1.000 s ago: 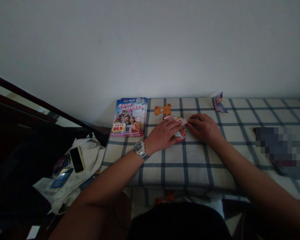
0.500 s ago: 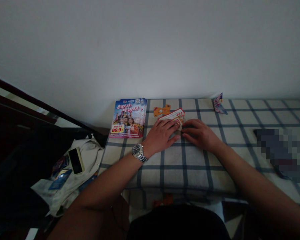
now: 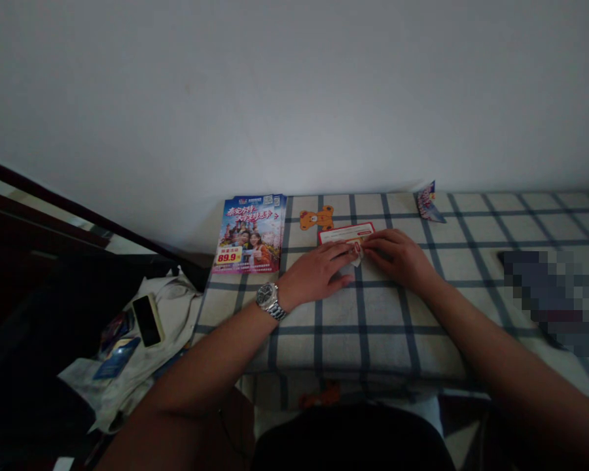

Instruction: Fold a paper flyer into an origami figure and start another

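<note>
A red-edged printed paper (image 3: pixel 346 234) lies partly folded on the checked cloth (image 3: pixel 363 314). My left hand (image 3: pixel 317 271), with a metal watch at the wrist, rests flat on its near left part, fingers stretched out and pressing down. My right hand (image 3: pixel 397 255) presses on the paper's right edge with bent fingers held together. The two hands' fingertips almost meet at a small white fold of the paper. Most of the paper's near half is hidden under my hands.
A stack of colourful flyers (image 3: pixel 251 232) lies at the cloth's far left corner, an orange bear cut-out (image 3: pixel 317 217) beside it. A small folded paper piece (image 3: pixel 428 201) stands by the wall. A phone (image 3: pixel 147 319) lies on white fabric lower left.
The paper has been flattened further out toward the wall; its far flap now lies level. Both hands shifted slightly right and away from me.
</note>
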Demonstrator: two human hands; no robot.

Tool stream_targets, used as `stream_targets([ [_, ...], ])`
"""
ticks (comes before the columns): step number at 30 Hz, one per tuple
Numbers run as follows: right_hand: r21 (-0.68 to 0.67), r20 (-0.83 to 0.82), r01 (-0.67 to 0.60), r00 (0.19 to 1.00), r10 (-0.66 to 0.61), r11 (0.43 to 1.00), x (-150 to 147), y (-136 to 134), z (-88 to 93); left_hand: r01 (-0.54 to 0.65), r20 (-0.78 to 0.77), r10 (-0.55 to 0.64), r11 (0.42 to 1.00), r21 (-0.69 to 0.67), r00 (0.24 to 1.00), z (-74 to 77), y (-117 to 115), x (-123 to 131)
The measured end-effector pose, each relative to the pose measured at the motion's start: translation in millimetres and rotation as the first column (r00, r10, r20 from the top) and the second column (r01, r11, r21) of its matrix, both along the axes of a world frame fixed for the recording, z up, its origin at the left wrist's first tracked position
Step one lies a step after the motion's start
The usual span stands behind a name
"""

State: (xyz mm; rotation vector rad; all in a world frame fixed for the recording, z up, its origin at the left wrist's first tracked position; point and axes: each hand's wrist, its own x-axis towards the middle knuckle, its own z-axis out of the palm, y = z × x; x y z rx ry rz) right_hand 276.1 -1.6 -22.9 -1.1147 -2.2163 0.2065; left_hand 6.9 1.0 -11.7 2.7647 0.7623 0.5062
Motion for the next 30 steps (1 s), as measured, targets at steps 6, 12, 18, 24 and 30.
stream_targets([
  [6, -0.022, 0.004, 0.023, 1.0, -0.023, 0.999, 2, 3, -5.0, 0.119, 0.004, -0.119, 0.991, -0.058, 0.993, 0.8, -1, -1],
  [12, -0.032, 0.002, 0.025, 1.0, -0.025, 0.999, 2, 4, -5.1, 0.113, -0.002, -0.114, 0.992, -0.049, 0.994, 4.9, 1, -2],
  [18, -0.002, 0.084, 0.026, 0.996, -0.025, 1.0, 3, 1, -1.4, 0.058, 0.013, -0.058, 0.998, -0.007, 0.998, 10.9, -1, 2],
  [24, 0.023, 0.116, 0.019, 0.993, -0.022, 1.0, 2, -1, -2.2, -0.007, 0.116, 0.008, 1.0, -0.003, 0.993, 2.6, 3, 11],
  [30, 0.034, 0.13, 0.036, 0.991, -0.04, 0.999, 2, -1, -1.3, -0.108, 0.098, 0.105, 0.994, 0.022, 0.99, -4.9, 8, 12],
])
